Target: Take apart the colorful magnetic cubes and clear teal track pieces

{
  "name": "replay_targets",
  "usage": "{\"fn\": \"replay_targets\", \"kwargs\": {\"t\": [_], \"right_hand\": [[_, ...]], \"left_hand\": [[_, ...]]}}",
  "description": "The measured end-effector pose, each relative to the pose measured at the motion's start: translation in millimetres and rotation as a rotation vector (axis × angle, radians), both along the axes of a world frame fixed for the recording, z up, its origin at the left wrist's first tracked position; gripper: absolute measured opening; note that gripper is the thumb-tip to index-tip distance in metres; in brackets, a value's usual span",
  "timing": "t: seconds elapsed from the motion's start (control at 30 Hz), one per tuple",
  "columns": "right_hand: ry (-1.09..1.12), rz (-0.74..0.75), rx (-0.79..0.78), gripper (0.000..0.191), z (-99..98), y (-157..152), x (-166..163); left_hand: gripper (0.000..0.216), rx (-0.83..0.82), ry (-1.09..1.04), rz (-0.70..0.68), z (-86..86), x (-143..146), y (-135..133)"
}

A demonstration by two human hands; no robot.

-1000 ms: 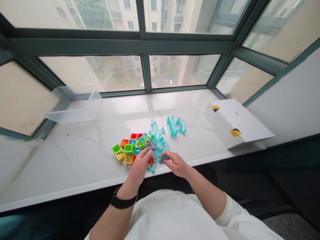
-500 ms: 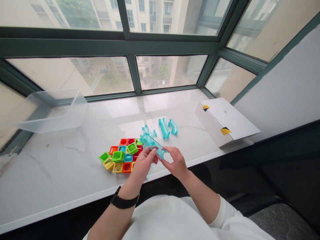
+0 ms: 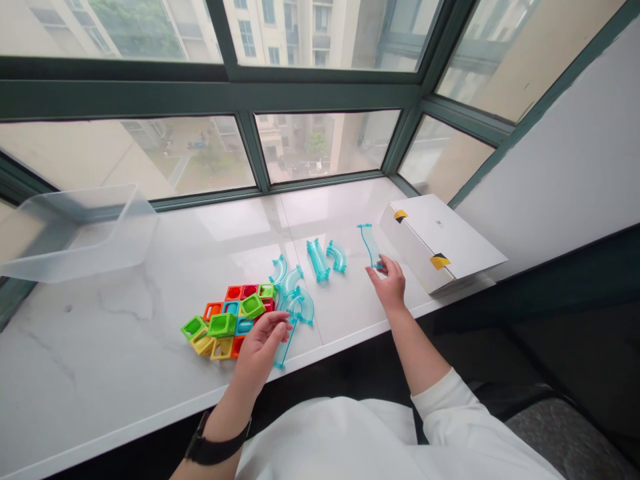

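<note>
My right hand (image 3: 389, 283) pinches the near end of a clear blue wavy track piece (image 3: 369, 241), which extends away from me above the ledge. My left hand (image 3: 263, 343) hovers by the block pile with fingers stretched and thumb apart, nothing visible in it. Just beyond its fingertips lie several curved blue track pieces (image 3: 299, 305), overlapping one another. A longer blue track piece (image 3: 286, 347) lies beside the hand, close to the ledge's front edge. Between my hands rest a straight blue track (image 3: 319, 260) and a curved blue track (image 3: 337, 257).
Colourful square blocks (image 3: 221, 325) are packed together left of the tracks, some stacked on others. A clear plastic bin (image 3: 100, 263) stands at the far left. A white box (image 3: 447, 233) with yellow-black tabs sits at the right. Windows border the white ledge (image 3: 125, 333).
My right hand has moved right, carrying the wavy track piece away from the pile. My left hand has let go of it and stays near the blocks. The view has shifted slightly right.
</note>
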State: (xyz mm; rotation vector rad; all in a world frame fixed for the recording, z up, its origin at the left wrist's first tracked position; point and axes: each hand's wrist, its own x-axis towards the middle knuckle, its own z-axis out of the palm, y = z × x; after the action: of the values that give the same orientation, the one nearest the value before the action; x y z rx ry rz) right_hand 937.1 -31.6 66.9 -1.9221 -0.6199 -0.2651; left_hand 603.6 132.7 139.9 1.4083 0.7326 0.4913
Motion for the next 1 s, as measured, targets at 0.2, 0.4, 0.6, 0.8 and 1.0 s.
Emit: {"fn": "replay_targets", "kwargs": {"t": [0.2, 0.4, 0.6, 0.8, 1.0], "right_hand": [[0.126, -0.044, -0.238, 0.057, -34.2, 31, 27], [0.052, -0.03, -0.35, 0.054, -57.3, 40, 35], [-0.002, 0.0, -0.367, 0.053, -69.9, 38, 38], [-0.051, 0.0, -0.404, 0.053, -72.6, 39, 38], [-0.089, 0.003, -0.427, 0.054, -71.8, 39, 35]], "left_hand": [[0.037, 0.003, -0.028, 0.138, 5.1, -30, 10], [0.037, 0.005, -0.032, 0.24, -8.1, -51, 20], [0.035, -0.032, -0.047, 0.305, -16.3, -54, 22], [0.035, -0.043, -0.047, 0.288, -11.6, -46, 19], [0.035, -0.042, -0.041, 0.282, -11.3, -44, 18]]}}
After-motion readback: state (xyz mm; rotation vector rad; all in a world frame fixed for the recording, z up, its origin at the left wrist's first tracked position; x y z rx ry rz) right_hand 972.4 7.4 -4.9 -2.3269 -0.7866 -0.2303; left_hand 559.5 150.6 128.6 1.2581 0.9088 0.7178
